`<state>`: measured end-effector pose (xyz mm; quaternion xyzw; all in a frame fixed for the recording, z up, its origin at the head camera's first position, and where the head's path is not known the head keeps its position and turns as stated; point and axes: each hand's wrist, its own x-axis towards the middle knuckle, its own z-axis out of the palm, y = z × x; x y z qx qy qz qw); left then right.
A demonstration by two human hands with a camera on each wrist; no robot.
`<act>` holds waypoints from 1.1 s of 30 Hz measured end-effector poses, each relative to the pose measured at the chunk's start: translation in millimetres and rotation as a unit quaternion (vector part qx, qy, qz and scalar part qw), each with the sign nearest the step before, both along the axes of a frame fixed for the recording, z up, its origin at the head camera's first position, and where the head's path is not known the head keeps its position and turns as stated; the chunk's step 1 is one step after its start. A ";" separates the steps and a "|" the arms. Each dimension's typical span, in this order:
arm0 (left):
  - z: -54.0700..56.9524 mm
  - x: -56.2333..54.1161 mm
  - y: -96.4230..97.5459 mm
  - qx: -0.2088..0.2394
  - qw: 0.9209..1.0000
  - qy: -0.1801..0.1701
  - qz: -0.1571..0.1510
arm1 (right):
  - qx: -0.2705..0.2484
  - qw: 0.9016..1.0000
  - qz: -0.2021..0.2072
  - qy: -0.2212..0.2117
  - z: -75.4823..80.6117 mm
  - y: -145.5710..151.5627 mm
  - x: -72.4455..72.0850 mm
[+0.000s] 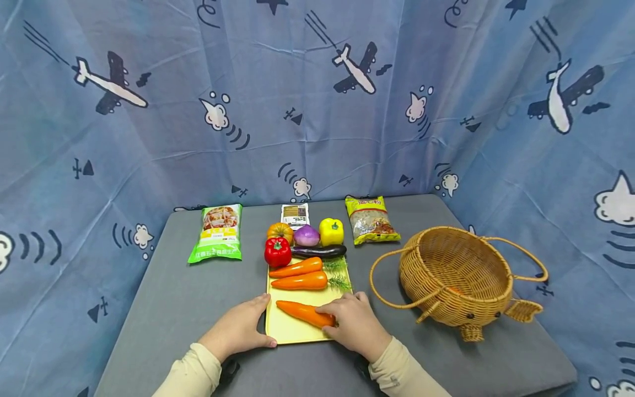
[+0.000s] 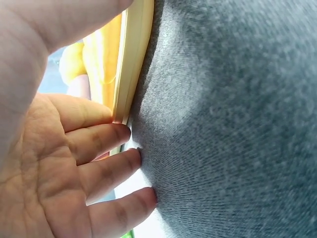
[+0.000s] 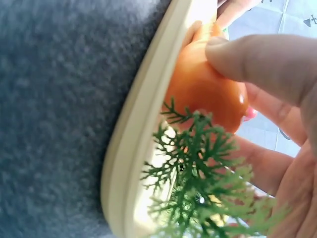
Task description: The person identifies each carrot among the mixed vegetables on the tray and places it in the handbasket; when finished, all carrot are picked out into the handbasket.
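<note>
My right hand (image 1: 356, 326) grips the nearest carrot (image 1: 300, 311) by its thick end, over the front of the yellow tray (image 1: 286, 330). In the right wrist view the thumb presses on the orange carrot (image 3: 208, 82), and its green leaves (image 3: 198, 163) hang by the tray rim. Two more carrots, an upper one (image 1: 297, 268) and a lower one (image 1: 300, 282), lie behind it on the tray. My left hand (image 1: 239, 330) touches the tray's left front corner. Its fingers are loosely extended along the tray edge (image 2: 132, 59) in the left wrist view.
Behind the carrots sit an eggplant (image 1: 319, 251), red pepper (image 1: 278, 252), yellow pepper (image 1: 331, 231), purple onion-like vegetable (image 1: 306, 236) and orange pumpkin (image 1: 280, 231). Food bags stand left (image 1: 218, 234) and right (image 1: 372, 220), a white packet (image 1: 295, 215) between. A wicker basket (image 1: 412, 270) occupies the right side.
</note>
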<state>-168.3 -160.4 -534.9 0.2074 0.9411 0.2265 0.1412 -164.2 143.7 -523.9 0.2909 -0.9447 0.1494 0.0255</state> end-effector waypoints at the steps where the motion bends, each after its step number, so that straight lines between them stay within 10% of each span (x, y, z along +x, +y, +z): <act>1: -0.1 0.0 0.0 0.001 1.000 0.000 0.000 | 0.000 1.000 0.000 0.000 -0.3 -0.3 0.2; 33: 0.0 -0.1 -0.7 -0.001 1.000 -0.004 -0.003 | 0.012 0.999 -0.010 0.036 -3.2 -5.4 2.8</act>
